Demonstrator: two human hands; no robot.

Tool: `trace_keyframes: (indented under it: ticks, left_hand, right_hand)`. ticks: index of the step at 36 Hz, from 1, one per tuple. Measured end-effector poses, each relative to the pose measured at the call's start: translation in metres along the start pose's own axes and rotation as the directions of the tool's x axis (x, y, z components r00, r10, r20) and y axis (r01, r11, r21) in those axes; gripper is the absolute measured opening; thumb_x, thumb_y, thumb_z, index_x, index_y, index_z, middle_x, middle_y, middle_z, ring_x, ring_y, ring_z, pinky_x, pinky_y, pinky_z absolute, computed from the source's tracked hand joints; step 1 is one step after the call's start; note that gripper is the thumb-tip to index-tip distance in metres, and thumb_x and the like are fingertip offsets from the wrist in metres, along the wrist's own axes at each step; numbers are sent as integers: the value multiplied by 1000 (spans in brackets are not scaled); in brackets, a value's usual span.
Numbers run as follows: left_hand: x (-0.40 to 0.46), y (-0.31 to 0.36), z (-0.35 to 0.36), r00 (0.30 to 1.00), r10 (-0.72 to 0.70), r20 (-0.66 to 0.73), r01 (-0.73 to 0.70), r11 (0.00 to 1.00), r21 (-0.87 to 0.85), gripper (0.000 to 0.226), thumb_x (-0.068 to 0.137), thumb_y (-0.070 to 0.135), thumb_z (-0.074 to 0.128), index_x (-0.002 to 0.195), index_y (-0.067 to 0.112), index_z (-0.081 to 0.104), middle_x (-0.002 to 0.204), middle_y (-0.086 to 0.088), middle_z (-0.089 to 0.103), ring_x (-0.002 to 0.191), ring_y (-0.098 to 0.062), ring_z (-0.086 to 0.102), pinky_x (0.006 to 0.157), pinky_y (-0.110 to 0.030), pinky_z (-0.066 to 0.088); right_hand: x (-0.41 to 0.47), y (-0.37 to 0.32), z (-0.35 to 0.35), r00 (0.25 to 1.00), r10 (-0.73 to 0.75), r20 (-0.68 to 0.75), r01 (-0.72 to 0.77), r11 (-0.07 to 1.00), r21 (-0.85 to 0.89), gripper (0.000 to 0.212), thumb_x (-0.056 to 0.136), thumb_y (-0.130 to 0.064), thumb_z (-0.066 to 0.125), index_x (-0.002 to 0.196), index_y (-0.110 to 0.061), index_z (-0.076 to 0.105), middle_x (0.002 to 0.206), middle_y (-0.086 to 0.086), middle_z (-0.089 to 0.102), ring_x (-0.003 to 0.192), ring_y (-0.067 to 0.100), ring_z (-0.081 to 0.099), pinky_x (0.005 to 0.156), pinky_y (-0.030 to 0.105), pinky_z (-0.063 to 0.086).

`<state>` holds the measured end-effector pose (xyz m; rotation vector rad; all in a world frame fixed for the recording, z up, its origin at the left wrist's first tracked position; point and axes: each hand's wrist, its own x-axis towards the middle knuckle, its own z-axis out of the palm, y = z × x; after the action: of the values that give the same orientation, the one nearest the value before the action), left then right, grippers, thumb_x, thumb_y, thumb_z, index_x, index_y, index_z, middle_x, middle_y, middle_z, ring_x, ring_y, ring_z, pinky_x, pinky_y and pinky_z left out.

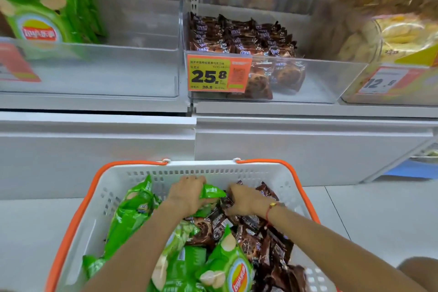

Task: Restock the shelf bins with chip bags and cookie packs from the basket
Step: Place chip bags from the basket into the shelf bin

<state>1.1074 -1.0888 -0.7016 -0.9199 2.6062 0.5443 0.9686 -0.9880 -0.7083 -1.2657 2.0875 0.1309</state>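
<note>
A white basket (213, 168) with orange handles sits on the floor below me, filled with green chip bags (132, 211) on the left and brown cookie packs (265, 244) on the right. My left hand (187, 193) grips a green chip bag (212, 191) at the basket's far end. My right hand (244, 200) closes on brown cookie packs (225, 204) beside it. On the shelf above, a clear bin (106, 71) holds green chip bags (47, 12) at its left side. The middle clear bin (320, 78) holds brown cookie packs (239, 35).
A yellow and orange price tag (214, 73) reading 25.8 hangs on the middle bin. A third bin (388, 83) at the right holds yellow snack packs. White shelf fronts (284, 144) stand between the bins and the basket. My knee (419, 272) shows at lower right.
</note>
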Motion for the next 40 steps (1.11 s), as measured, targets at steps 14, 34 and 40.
trace_keyframes:
  ticks: [14,34,40]
  left_hand:
    - [-45,13,-158,994,-19,106,66,887,-458,52,84,53,63,124,19,58,114,-1,61,86,-13,61,76,-22,51]
    - [-127,-15,-237,960,-24,-281,-142,818,-557,48,58,57,77,96,28,72,96,14,71,90,-1,66,83,-20,53]
    - [-143,-64,-272,577,-367,-730,-361,687,-631,16,81,46,70,82,30,69,85,16,68,84,-1,63,78,-15,49]
  right_hand:
    - [-70,-41,-132,962,-186,-200,261,842,472,40,72,-30,83,100,-4,71,90,10,69,77,14,59,74,35,51]
    - [-125,-86,-152,779,-350,-520,618,566,546,46,72,-36,73,116,-28,62,110,-11,70,102,10,64,90,25,51]
    - [-131,-131,-167,651,-322,-687,730,514,451,41,72,-42,72,109,-26,65,104,-12,71,99,8,65,89,32,51]
